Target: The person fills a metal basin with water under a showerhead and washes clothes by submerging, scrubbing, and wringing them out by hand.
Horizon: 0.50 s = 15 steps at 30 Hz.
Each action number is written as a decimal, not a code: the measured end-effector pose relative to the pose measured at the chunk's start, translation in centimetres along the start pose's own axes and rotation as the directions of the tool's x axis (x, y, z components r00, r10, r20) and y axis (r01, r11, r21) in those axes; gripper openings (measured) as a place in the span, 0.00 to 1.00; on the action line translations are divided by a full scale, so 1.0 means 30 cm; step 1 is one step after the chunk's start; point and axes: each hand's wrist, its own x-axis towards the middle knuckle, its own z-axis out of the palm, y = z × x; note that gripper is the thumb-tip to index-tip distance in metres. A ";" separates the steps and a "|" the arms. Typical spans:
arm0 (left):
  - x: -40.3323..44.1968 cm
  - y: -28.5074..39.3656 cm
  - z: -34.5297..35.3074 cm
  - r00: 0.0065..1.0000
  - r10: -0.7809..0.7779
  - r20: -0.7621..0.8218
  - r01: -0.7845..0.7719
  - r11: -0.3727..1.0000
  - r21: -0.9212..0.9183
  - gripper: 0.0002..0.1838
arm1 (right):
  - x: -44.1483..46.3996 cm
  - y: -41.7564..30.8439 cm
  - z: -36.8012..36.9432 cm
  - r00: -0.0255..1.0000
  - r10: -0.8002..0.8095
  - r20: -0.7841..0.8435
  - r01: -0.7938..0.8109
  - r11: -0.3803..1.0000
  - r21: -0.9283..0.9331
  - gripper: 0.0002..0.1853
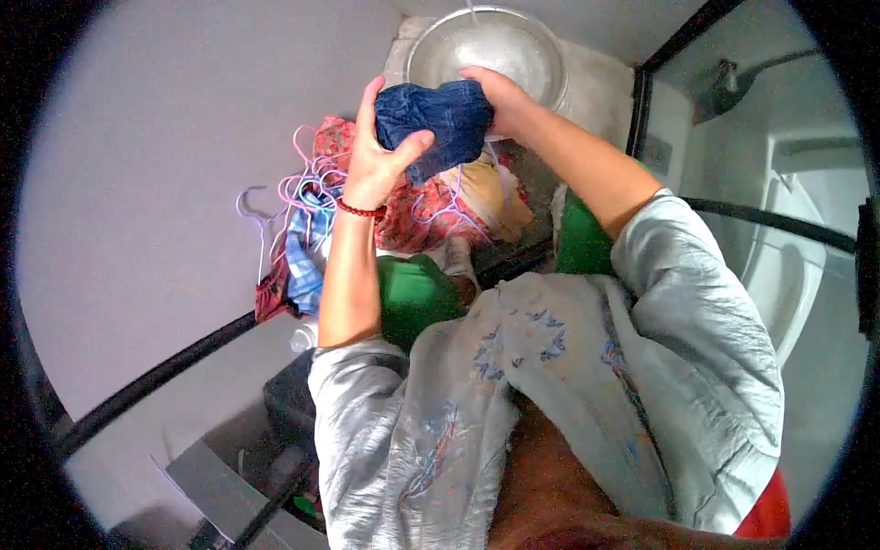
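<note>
A dark blue bunched cloth (431,119) is held up between my two hands. My left hand (378,160), with a red bead bracelet at the wrist, grips its left side, thumb across the front. At its right edge my right hand (502,101) holds on, partly hidden behind the cloth. Just beyond the hands stands a round metal basin (490,46), with a thin stream of water at its far rim. Below the cloth lie red patterned clothes (403,220), a yellowish cloth (490,197) and several purple, pink and white hangers (440,211).
Blue checked cloth (304,261) and a dark red cloth (272,291) hang at the left. A black-framed glass partition (770,223) and a shower head (726,78) are at the right. A grey box (220,486) stands at the lower left.
</note>
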 end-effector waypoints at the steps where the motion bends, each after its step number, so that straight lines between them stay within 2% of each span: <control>1: -0.034 0.036 0.003 1.000 -0.005 0.005 0.005 1.000 -0.021 0.47 | -0.057 -0.022 0.049 0.989 0.138 0.062 -0.147 0.972 0.184 0.18; 2: -0.073 0.042 -0.006 1.000 0.019 -0.010 -0.019 1.000 -0.014 0.47 | -0.110 -0.042 0.093 0.977 0.192 0.088 -0.209 0.939 0.272 0.20; 3: -0.102 0.039 -0.021 0.999 0.017 -0.034 -0.020 0.995 -0.098 0.49 | -0.163 -0.074 0.153 0.983 0.169 -0.066 -0.155 0.973 0.172 0.20; 4: -0.128 0.061 -0.038 0.998 0.014 -0.063 -0.025 0.983 -0.181 0.51 | -0.157 -0.071 0.160 0.985 0.171 -0.039 -0.163 0.976 0.147 0.20; 5: -0.158 0.077 -0.048 0.996 -0.051 -0.072 0.029 0.960 -0.279 0.53 | -0.130 -0.054 0.134 0.989 0.044 0.141 -0.059 0.993 0.103 0.22; 6: -0.190 0.065 -0.081 0.993 -0.084 -0.078 0.055 0.945 -0.323 0.54 | -0.114 -0.044 0.134 0.944 -0.065 0.323 0.041 0.996 0.080 0.24; 8: -0.282 0.187 -0.044 0.986 -0.132 -0.097 0.075 0.889 -0.452 0.50 | -0.201 -0.043 0.185 0.832 -0.175 0.527 0.223 0.974 -0.029 0.26; 9: -0.341 0.226 -0.089 0.989 -0.059 -0.139 0.009 0.942 -0.336 0.45 | -0.224 -0.038 0.250 0.809 -0.167 0.564 0.275 0.955 -0.112 0.26; 10: -0.335 0.146 -0.051 0.958 0.106 -0.265 -0.103 0.994 0.027 0.39 | -0.275 -0.020 0.275 0.847 -0.152 0.509 0.299 0.928 -0.222 0.26; 11: -0.328 0.066 -0.009 0.886 0.266 -0.379 -0.102 0.910 0.401 0.34 | -0.329 -0.013 0.278 0.900 -0.142 0.413 0.294 0.896 -0.334 0.26; 12: -0.354 0.104 -0.037 0.875 0.329 -0.355 -0.144 0.877 0.458 0.33 | -0.354 0.000 0.304 0.932 -0.140 0.335 0.286 0.851 -0.440 0.26; 13: -0.355 0.053 -0.034 0.770 0.527 -0.360 -0.221 0.749 0.625 0.31 | -0.375 0.018 0.320 0.952 -0.159 0.263 0.284 0.784 -0.552 0.26; 14: -0.388 0.113 -0.011 0.780 0.491 -0.389 -0.185 0.774 0.605 0.30 | -0.410 0.027 0.317 0.961 -0.185 0.206 0.276 0.690 -0.669 0.25; 15: -0.436 0.183 -0.007 0.772 0.458 -0.441 -0.187 0.827 0.530 0.29 | -0.455 0.025 0.359 0.861 -0.362 0.358 0.458 0.244 -0.855 0.27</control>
